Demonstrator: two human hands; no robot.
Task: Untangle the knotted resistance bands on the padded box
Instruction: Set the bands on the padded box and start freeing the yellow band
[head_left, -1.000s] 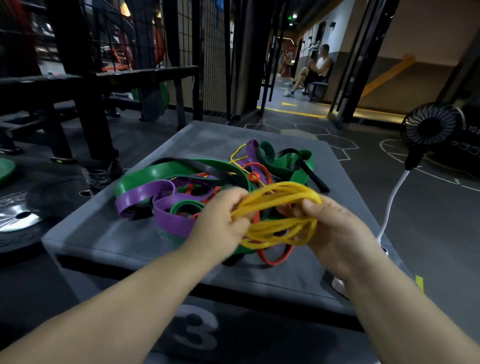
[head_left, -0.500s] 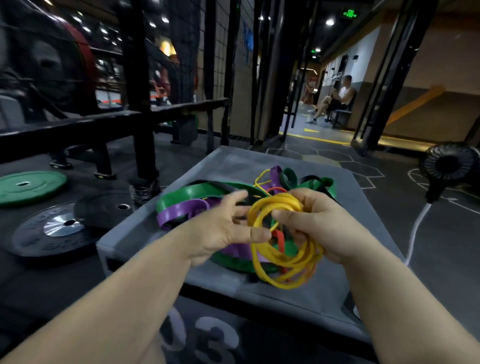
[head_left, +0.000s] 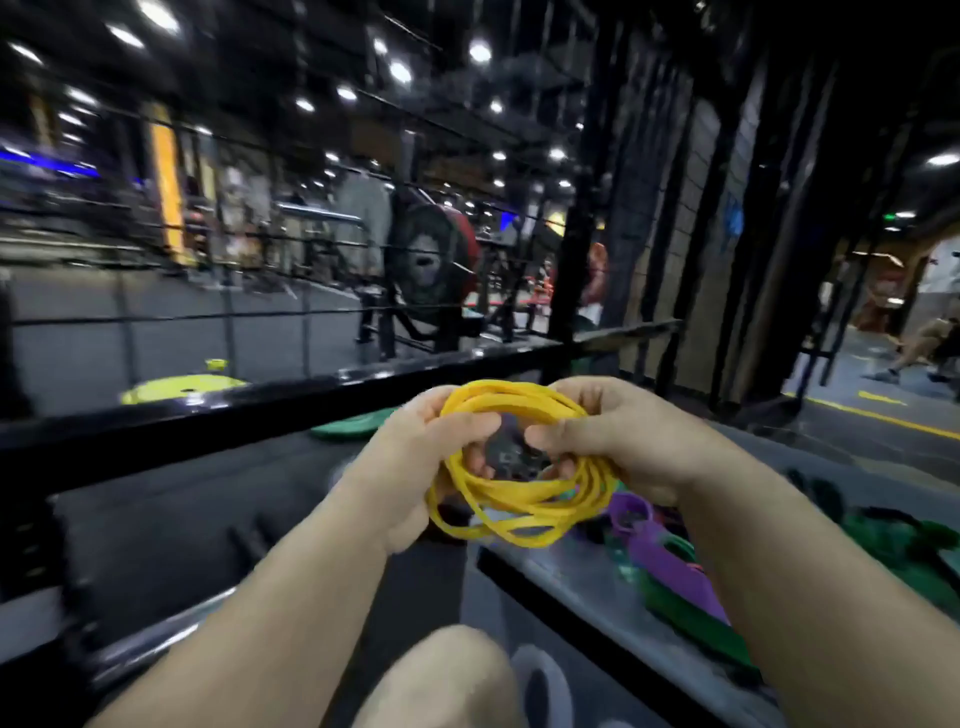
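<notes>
**Current state: yellow band held in both hands, remaining bands on the box**

1. Hands. Both of your hands sit at the centre of the frame, close together, with a small gap between the thumbs. Your left hand (head_left: 431, 467) is curled round the left side of the yellow band (head_left: 519, 501), with the thumb laid across the front strands. Your right hand (head_left: 628, 441) is clamped on the right side of the same band, with the fingers wrapped under the strands.

2. Yellow band. It is gathered into a loose coil of several loops. The top loops arch from one hand to the other, and the lower loops hang below the thumbs. The coil is raised off the padded box (head_left: 576, 577).

3. Padded box. It lies in the lower right of the frame, and its grey top runs toward the right edge.

4. Remaining bands. A purple band (head_left: 670, 558) and a green band (head_left: 691, 621) lie tangled together on the box top, just below and right of the coil. Motion blur hides whether the lowest yellow loops touch them.

5. Surroundings. A black rail (head_left: 260, 410) crosses the left half of the frame behind your hands. A yellow plate (head_left: 182, 387) lies on the floor beyond it at centre left, and a green plate (head_left: 353, 423) shows just left of your left hand. Your knee (head_left: 447, 670) appears at the bottom centre.
</notes>
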